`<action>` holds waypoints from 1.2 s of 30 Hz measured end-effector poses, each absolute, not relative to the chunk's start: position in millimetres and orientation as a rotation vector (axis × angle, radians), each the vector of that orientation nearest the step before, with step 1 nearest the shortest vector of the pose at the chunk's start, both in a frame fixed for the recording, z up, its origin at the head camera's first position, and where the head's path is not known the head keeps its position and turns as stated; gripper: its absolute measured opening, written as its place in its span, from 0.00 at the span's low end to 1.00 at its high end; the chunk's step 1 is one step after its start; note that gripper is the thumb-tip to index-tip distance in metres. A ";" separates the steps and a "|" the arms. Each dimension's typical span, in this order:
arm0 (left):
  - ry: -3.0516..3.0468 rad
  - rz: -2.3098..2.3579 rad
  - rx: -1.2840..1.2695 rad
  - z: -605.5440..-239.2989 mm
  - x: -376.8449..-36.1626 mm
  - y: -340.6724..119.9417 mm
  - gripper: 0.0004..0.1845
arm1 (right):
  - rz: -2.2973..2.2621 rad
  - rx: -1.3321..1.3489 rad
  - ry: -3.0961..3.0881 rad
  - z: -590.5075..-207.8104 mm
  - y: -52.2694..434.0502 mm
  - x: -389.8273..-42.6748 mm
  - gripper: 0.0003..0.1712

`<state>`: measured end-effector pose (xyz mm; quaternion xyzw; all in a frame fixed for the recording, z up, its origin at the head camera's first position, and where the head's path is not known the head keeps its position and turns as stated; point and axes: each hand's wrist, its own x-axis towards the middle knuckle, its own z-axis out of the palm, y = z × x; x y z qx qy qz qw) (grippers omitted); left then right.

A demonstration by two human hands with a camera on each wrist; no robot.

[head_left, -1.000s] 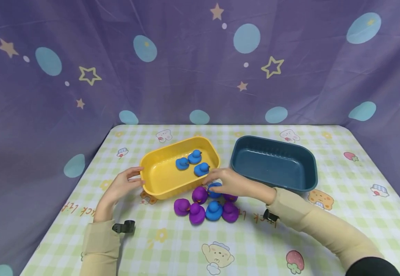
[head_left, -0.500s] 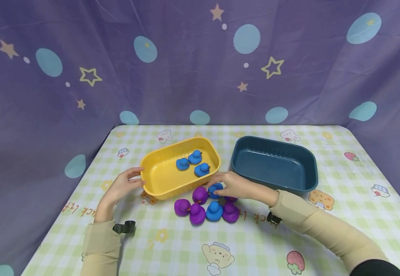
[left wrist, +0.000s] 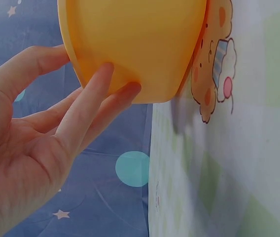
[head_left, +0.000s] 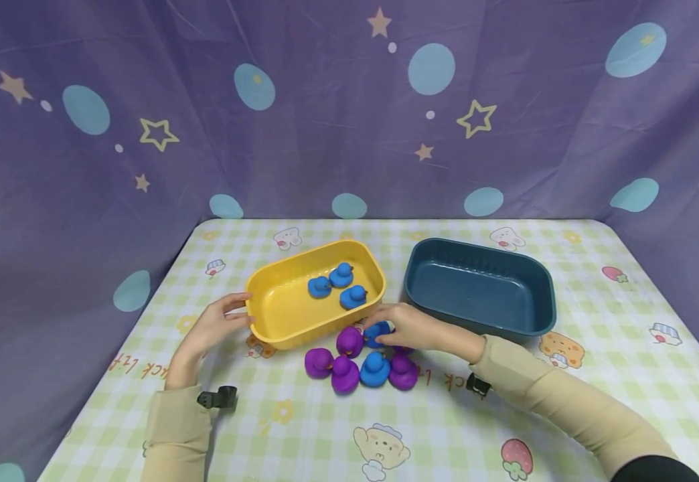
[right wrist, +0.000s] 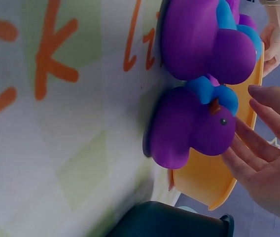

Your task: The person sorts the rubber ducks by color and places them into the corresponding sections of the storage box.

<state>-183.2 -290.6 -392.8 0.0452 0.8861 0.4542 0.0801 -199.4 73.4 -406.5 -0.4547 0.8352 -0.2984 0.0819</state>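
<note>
My left hand [head_left: 217,321] touches the left end of the yellow tub [left wrist: 130,44], one finger at the rim and others against the outer wall, all fairly straight. Three blue rubber ducks [head_left: 341,275] sit inside the tub. My right hand [head_left: 406,325] is over the back of a duck cluster, its fingers spread around a blue rubber duck [head_left: 373,333], which they partly cover. In the right wrist view, the fingertips pass behind a purple rubber duck [right wrist: 179,128]; a gap shows beside the blue duck's head, and contact cannot be made out.
A dark teal tub [head_left: 476,314] with nothing in it stands at the back right. Several purple rubber ducks [head_left: 345,375] and another blue duck [head_left: 375,369] stand close together before the yellow tub. A checked cloth [head_left: 446,428] covers the table; a patterned purple curtain [head_left: 349,167] hangs behind.
My right hand has shifted slightly to the right and toward me, staying around the blue duck. My left hand and both tubs show no clear movement.
</note>
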 end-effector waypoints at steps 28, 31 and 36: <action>2.640 1.375 0.128 -392.3 -183.3 -291.2 0.29 | -0.847 -1.382 2.525 -420.7 71.0 -202.8 0.15; 2.638 1.376 0.123 -392.3 -183.1 -291.1 0.29 | -0.853 -1.382 2.531 -422.4 70.8 -202.8 0.15; 2.632 1.384 0.124 -393.5 -183.2 -291.5 0.29 | -0.851 -1.365 2.551 -424.3 69.9 -202.1 0.15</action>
